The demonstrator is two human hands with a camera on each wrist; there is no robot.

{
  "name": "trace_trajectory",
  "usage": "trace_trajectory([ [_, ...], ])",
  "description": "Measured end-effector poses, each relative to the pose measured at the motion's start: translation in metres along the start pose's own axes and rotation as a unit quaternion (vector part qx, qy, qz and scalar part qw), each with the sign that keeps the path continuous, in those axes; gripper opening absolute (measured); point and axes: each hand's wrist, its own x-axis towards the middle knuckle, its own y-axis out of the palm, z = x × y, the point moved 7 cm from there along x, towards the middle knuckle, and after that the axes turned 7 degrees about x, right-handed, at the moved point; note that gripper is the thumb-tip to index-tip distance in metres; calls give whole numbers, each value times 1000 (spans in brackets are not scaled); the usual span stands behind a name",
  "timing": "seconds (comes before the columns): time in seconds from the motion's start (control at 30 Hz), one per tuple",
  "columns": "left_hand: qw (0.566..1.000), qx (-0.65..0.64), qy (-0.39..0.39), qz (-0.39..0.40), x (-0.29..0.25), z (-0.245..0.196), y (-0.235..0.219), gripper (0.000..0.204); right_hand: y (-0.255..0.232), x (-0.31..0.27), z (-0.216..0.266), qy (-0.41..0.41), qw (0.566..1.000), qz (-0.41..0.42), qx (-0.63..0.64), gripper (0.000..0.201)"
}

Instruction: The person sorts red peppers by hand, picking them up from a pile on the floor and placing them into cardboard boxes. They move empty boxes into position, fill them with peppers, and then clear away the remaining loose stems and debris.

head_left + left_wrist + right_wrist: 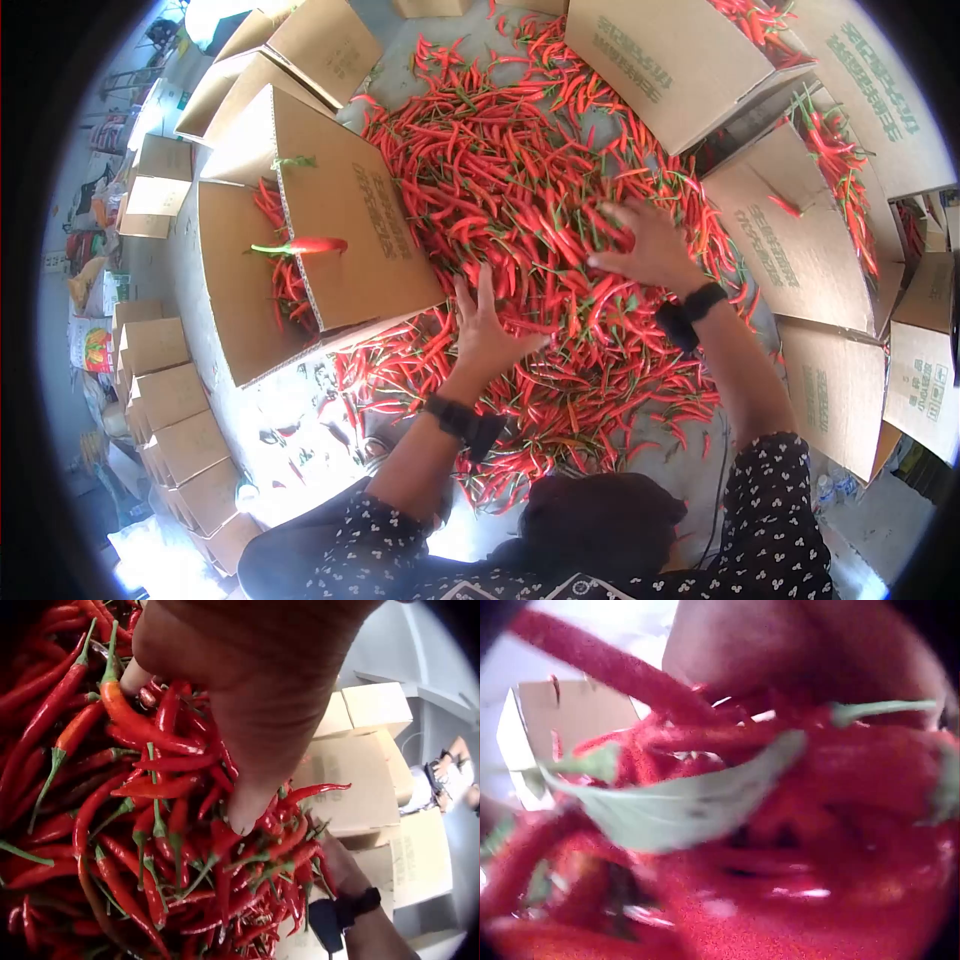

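Both hands spread flat on our red chili pile (520,200): left hand (487,335) nr the open carton (330,200), right hand (650,245) further off. Risk, imo: sweeping too hard scatters chilies off the pile.

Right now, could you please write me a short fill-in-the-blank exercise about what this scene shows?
1. Both hands rest on a heap of ____ chillies.
2. The containers around the heap are open ____ boxes.
3. One chilli lies across the edge of the box nearest the ____ hand.
4. Each wrist wears a ____ band.

Missing words: red; cardboard; left; black
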Motion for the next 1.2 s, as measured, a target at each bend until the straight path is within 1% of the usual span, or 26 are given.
trace_trajectory([
  [0.03,1000,-1,0,-1,4,0,4,134,7,5,-10,-1,1000,0,-1,95],
  [0.1,999,17,-19,26,11,-10,13,139,17,24,-32,62,988,0,139,99],
  [0.13,999,6,-21,38,13,-17,17,140,25,26,-26,44,980,40,190,98],
  [0.17,999,5,-28,31,8,-22,18,140,22,21,-17,34,980,43,189,98],
  [0.23,996,-39,45,64,-3,-40,30,139,28,-2,6,-18,956,120,267,96],
  [0.27,998,-41,32,47,-9,-36,31,139,33,-15,3,-26,960,98,262,95],
  [0.33,985,-108,131,35,-27,-40,41,137,42,-45,5,-46,959,83,266,93],
  [0.37,986,-109,120,26,-35,-36,41,137,42,-58,10,-52,956,89,274,93],
  [0.4,984,-124,116,50,-43,-37,44,135,50,-65,4,-59,956,94,272,93],
  [0.43,981,-140,114,75,-46,-40,47,134,61,-69,-11,-41,948,82,306,90],
  [0.5,976,-172,110,73,-39,-45,47,133,64,-66,-13,-18,939,68,337,88],
  [0.57,971,-205,92,79,-32,-51,48,129,69,-58,-16,64,849,68,520,79],
  [0.6,971,-208,87,79,-33,-53,45,124,69,-60,-17,69,866,54,492,72],
  [0.63,970,-210,93,76,-35,-52,43,124,67,-67,-16,66,869,49,488,72],
  [0.7,963,-214,152,62,-43,-54,43,117,65,-90,-3,108,812,50,572,69],
  [0.73,962,-213,157,61,-50,-55,45,117,58,-100,6,109,781,33,614,65],
  [0.77,953,-249,158,68,-56,-57,44,116,48,-108,17,103,782,26,614,65],
  [0.83,942,-281,168,69,-59,-61,33,115,31,-120,33,119,740,8,662,60],
  [0.93,949,-242,198,37,-69,-75,-6,114,2,-124,52,114,760,-23,639,55],
  [1.0,957,-213,197,-8,-75,-88,-51,114,-29,-127,77,100,773,-46,625,54],
  [1.03,956,-212,201,-12,-78,-96,-75,114,-52,-124,95,55,765,-76,637,53],
  [1.07,930,-284,234,-10,-81,-107,-104,114,-77,-122,112,11,755,-106,647,52],
  [1.1,896,-354,267,-6,-82,-116,-133,114,-99,-118,128,-26,770,-112,628,51],
  [1.13,891,-315,321,-69,-85,-122,-167,113,-122,-115,144,-61,784,-119,606,51],
  [1.17,877,-276,371,-130,-89,-125,-198,113,-146,-113,167,-105,781,-132,601,52],
  [1.2,865,-291,386,-134,-88,-125,-224,113,-166,-112,195,-147,777,-145,595,53],
])
